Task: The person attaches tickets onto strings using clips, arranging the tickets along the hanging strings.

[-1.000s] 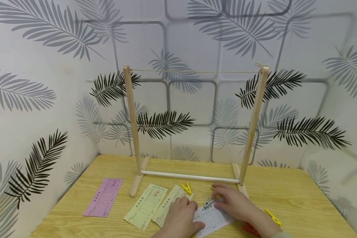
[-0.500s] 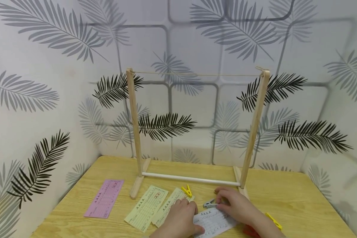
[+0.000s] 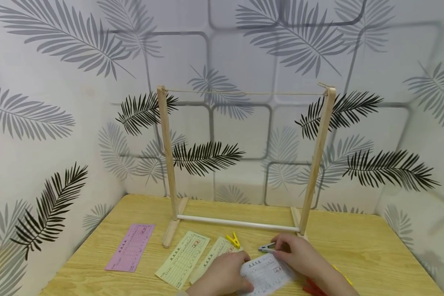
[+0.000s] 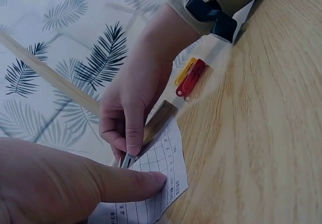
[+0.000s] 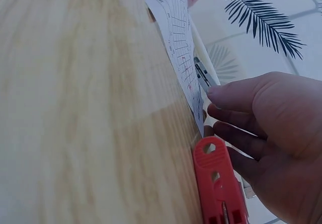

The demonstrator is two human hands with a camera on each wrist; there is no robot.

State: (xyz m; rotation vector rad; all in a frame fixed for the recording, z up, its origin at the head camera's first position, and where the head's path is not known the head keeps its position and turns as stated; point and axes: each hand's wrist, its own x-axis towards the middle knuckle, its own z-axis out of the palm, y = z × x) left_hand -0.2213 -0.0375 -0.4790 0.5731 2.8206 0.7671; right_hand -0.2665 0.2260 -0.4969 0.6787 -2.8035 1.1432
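A grey clip (image 3: 267, 248) is being pinched at the top edge of a white slip (image 3: 264, 274).

The clip is being gripped between the thumb and curled fingers (image 4: 132, 139) of the right hand (image 3: 299, 257), seemingly so that it can be brought onto the paper's far edge, while the slip is being pressed flat to the table (image 3: 373, 250) by the straight thumb (image 4: 128, 182) of the left hand (image 3: 223, 274), apparently to keep it from sliding. Red and yellow clips (image 4: 189, 78) are lying just beside the right wrist, another yellow clip (image 3: 233, 239) near two pale yellow slips (image 3: 182, 257), and a pink slip (image 3: 130, 247) further left. Behind them a wooden frame (image 3: 165, 164) with a string (image 3: 244, 93) across its top is standing against leaf-patterned walls (image 3: 59, 82).
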